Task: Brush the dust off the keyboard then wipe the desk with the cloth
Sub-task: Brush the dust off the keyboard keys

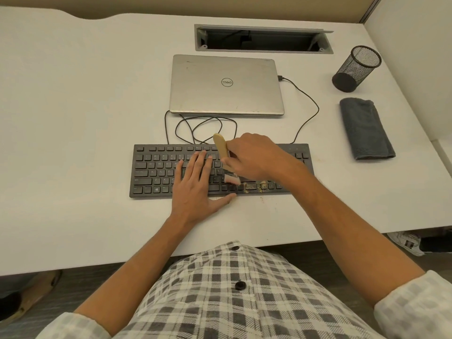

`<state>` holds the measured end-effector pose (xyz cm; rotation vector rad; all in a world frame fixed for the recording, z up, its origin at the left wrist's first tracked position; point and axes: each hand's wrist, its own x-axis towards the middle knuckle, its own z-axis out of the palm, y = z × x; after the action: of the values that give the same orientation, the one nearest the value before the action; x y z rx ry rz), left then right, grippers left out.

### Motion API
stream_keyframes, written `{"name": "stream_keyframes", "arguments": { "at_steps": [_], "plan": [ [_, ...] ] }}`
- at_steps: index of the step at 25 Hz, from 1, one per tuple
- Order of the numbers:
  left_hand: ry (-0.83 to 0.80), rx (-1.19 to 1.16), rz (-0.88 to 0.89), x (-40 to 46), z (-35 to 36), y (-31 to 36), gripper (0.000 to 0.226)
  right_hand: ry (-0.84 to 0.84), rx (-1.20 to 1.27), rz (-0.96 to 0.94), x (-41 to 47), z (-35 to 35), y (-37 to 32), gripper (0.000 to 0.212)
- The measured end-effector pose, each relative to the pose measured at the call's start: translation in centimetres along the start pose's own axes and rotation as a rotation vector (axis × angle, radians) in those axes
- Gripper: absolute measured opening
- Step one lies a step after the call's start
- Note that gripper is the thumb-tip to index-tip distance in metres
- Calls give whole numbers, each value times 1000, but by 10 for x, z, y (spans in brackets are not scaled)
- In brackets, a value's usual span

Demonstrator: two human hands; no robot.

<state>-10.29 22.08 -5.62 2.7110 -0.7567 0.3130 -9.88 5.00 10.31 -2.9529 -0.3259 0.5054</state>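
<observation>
White bench (73, 118) filling the view, open grey cable hatch (263, 39) at 12 o'clock, beige partition wall (171, 4) behind, dark wood-grain floor (80, 282) at 7 o'clock, soft even light

Keyboard (156, 172) middle hidden under hands; bristles (231, 179) seemingly blurred.

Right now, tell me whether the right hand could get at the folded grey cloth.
Probably yes: bare desk separates the right hand from the folded grey cloth, but it grips the wooden-handled brush.

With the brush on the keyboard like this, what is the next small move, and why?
Probably sweep the brush rightward along the bottom row: yellowish dust lies on the keys just right of the bristles, while the left hand steadies the keyboard.
</observation>
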Motion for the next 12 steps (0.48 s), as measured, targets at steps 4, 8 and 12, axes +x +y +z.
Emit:
{"name": "stream_keyframes", "arguments": {
  "at_steps": [4,8,12],
  "plan": [
    [-6,4,-3,0,0,0,106,-56,-40,44,-9,1,7,25],
    [-21,3,-5,0,0,0,107,11,-4,5,-15,3,8,25],
    [-29,-4,-11,0,0,0,107,-52,5,-4,-20,6,10,26]
  ]
}}
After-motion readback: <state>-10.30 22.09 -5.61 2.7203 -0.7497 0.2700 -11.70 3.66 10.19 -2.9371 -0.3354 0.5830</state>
